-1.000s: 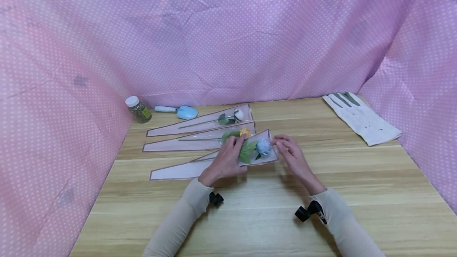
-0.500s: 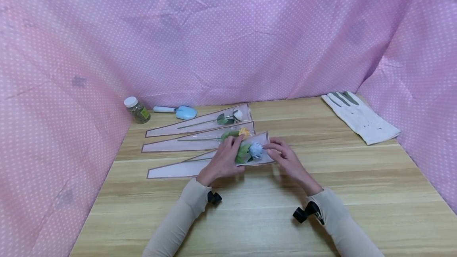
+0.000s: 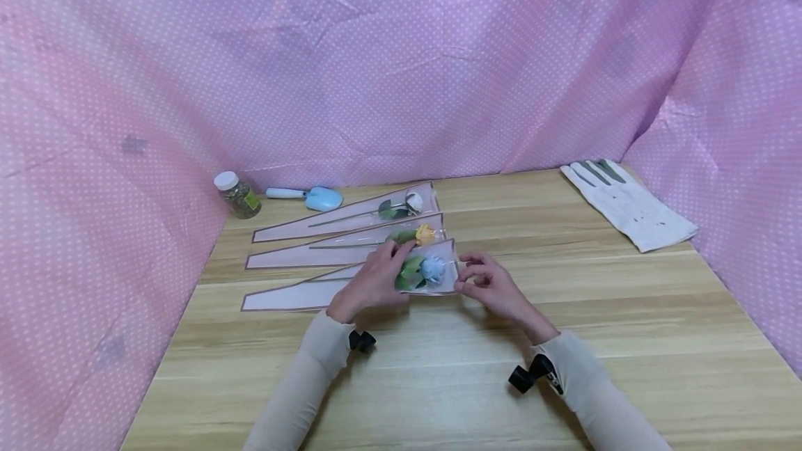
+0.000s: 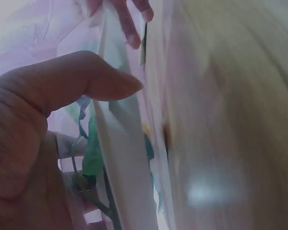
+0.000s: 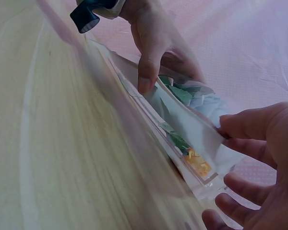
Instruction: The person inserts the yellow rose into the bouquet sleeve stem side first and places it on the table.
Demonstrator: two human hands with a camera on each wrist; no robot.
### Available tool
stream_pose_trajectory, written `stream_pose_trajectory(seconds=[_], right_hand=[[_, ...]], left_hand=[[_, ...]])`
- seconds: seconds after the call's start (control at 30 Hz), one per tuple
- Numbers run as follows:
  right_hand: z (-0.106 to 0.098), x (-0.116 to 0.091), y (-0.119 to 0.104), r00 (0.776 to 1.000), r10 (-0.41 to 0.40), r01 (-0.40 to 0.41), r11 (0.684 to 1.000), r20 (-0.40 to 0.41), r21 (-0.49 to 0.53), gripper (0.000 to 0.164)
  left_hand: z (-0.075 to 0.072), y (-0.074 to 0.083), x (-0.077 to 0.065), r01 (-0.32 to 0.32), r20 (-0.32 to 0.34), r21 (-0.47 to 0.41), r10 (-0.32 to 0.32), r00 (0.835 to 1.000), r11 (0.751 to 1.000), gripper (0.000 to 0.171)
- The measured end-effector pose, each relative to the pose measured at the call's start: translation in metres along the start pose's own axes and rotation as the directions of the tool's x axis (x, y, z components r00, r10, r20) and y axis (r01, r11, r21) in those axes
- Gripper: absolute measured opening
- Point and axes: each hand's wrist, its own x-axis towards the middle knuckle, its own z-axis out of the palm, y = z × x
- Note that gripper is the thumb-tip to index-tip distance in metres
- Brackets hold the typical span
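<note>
A tapered flower sleeve (image 3: 276,298) with a dark border holds a blue flower (image 3: 433,269) with green leaves. My left hand (image 3: 372,282) grips it around the middle, thumb on the near side and fingers behind in the left wrist view. At the sleeve's wide end, my right hand (image 3: 491,289) pinches the edge between thumb and index finger, as the right wrist view shows. Behind it lie two more sleeves, one with a yellow flower (image 3: 425,234) and the other with a white flower (image 3: 413,202). My left hand overlaps part of the yellow flower's sleeve in the head view.
At the back left stand a jar (image 3: 238,195) with a white lid and, beside it, a light blue trowel (image 3: 322,198). White gloves (image 3: 629,207) with green showing at the fingers lie at the back right. Pink dotted cloth (image 3: 376,75) surrounds the wooden table (image 3: 438,381).
Both hands and the blue flower's sleeve have shifted left, bringing the sleeve lower beside the others. My right fingers have come from beside the wide end to pinch its edge.
</note>
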Motion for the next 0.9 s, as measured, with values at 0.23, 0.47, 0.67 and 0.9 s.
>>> stream_pose_trajectory(seconds=[0.23, 0.47, 0.67, 0.9], right_hand=[[0.0043, -0.0031, -0.0012, 0.996, 0.032, -0.03, 0.999, 0.087, -0.025, 0.01], [0.0027, -0.006, 0.0027, 0.99, 0.076, -0.066, 0.994, 0.119, -0.092, 0.009], [0.0006, -0.0063, 0.0054, 0.984, 0.099, -0.08, 0.989, 0.151, -0.124, 0.01], [-0.0006, -0.0079, 0.0025, 0.975, 0.098, -0.072, 0.988, 0.199, -0.135, 0.008]], left_hand=[[0.0003, -0.0069, -0.009, 0.006, 0.066, 0.006, -0.007, 0.998, 1.0, 0.098], [0.0039, -0.0083, -0.0061, 0.01, 0.12, 0.002, -0.011, 0.993, 1.0, 0.1], [0.0044, -0.0071, -0.005, 0.027, 0.151, -0.02, -0.023, 0.988, 0.999, 0.103], [0.0052, -0.006, -0.0069, 0.058, 0.212, -0.014, -0.054, 0.976, 0.998, 0.109]])
